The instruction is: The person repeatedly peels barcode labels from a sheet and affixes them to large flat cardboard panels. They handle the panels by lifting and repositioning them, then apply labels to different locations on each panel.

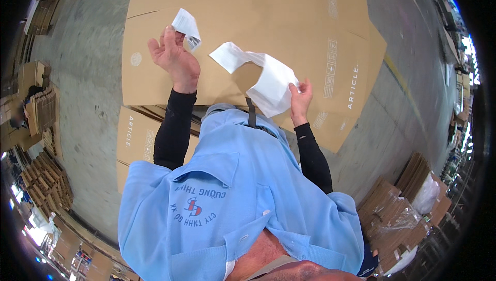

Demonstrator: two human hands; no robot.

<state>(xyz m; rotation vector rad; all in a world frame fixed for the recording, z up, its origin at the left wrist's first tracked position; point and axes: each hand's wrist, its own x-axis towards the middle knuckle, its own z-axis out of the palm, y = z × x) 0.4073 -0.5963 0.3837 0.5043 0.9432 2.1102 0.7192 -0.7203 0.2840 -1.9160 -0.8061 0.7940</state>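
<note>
My left hand (173, 53) is raised over a large flat brown cardboard sheet (289, 17) and pinches a small white label (187, 25) between thumb and fingers. My right hand (300, 97) grips the lower end of a long white paper strip (263, 74), which curls up and to the left above the cardboard. The two hands are apart, each with its own piece of paper. Both forearms wear black sleeves under a light blue shirt.
More flat cardboard sheets (134, 136) lie stacked under the top one on a grey concrete floor (88, 74). Piles of folded cardboard (44, 177) stand at the left, and wrapped bundles of cardboard (403, 203) at the lower right.
</note>
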